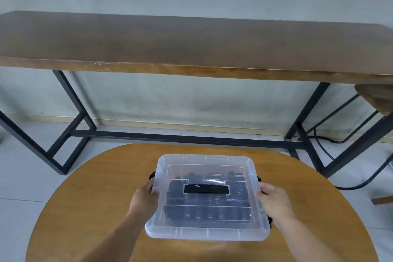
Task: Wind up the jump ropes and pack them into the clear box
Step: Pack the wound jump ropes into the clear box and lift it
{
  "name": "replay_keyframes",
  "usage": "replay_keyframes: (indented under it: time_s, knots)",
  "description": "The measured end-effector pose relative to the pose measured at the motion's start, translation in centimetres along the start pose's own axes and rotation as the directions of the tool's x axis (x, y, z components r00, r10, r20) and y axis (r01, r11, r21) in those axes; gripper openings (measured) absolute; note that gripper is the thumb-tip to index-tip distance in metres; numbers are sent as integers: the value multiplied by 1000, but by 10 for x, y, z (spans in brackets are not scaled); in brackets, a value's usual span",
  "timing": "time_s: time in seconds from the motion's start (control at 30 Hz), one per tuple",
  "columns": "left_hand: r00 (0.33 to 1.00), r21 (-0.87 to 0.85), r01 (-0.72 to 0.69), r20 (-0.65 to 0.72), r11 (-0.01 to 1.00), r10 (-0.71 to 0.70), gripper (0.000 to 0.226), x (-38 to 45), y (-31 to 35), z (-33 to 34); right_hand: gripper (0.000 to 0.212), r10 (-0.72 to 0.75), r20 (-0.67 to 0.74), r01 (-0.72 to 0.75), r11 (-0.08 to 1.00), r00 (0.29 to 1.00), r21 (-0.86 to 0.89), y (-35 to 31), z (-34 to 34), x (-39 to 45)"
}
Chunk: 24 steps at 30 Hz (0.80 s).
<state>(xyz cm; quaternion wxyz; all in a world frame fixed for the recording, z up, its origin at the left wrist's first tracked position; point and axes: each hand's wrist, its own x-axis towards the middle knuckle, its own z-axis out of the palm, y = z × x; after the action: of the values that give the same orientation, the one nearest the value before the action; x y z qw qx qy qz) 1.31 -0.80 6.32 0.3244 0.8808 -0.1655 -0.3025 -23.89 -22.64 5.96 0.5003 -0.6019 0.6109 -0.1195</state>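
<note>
Left hand (143, 198) gripping the left edge of the clear box (207, 231), fingers curled round its side beside a black latch (152, 175). Between both hands, lid on, black carry handle (206, 188) at its centre; dark coiled jump ropes (204, 208) dimly visible through the plastic. Resting on the round wooden table (95, 187). Right hand (274, 199) clasping the opposite edge. Beyond the hands, a long wooden bench (191, 42) against the wall.

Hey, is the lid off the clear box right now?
No, the lid sits closed on the clear box, with the left hand and right hand gripping its two sides.
</note>
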Motion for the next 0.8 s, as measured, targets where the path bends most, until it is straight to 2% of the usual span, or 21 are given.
replay_keyframes:
  time_s: [0.07, 0.2, 0.3, 0.4, 0.53, 0.67, 0.8]
  knots:
    - [1000, -1, -6, -1, 1000, 6, 46, 1, -1, 4, 36, 25, 3, -26, 999, 1000, 34, -3, -5, -3]
    - [1000, -5, -17, -19, 1000, 17, 43, 1, -2, 4, 77, 131, 52, -133, 990, 990, 41, -7, -9, -4]
    - [1000, -11, -23, -20, 1000, 23, 43, 1, -3, 4, 84, 214, 189, -239, 964, 959, 120, -5, -13, -2]
    - [1000, -15, -13, -20, 1000, 12, 42, 4, -5, 4, 90, 215, 228, -254, 955, 949, 154, -3, -17, 2]
    - [1000, -33, -4, -13, 999, 4, 43, 4, -5, 5, 75, 211, 263, -244, 965, 942, 100, 3, -18, 4]
    - [1000, -38, 5, -5, 999, -5, 44, 5, -7, 3, 74, 255, 310, -298, 950, 916, 98, 17, -21, 11]
    - [1000, -16, 9, 1, 1000, -9, 44, 8, -7, 3, 46, 255, 315, -286, 957, 914, 55, 10, -20, 5]
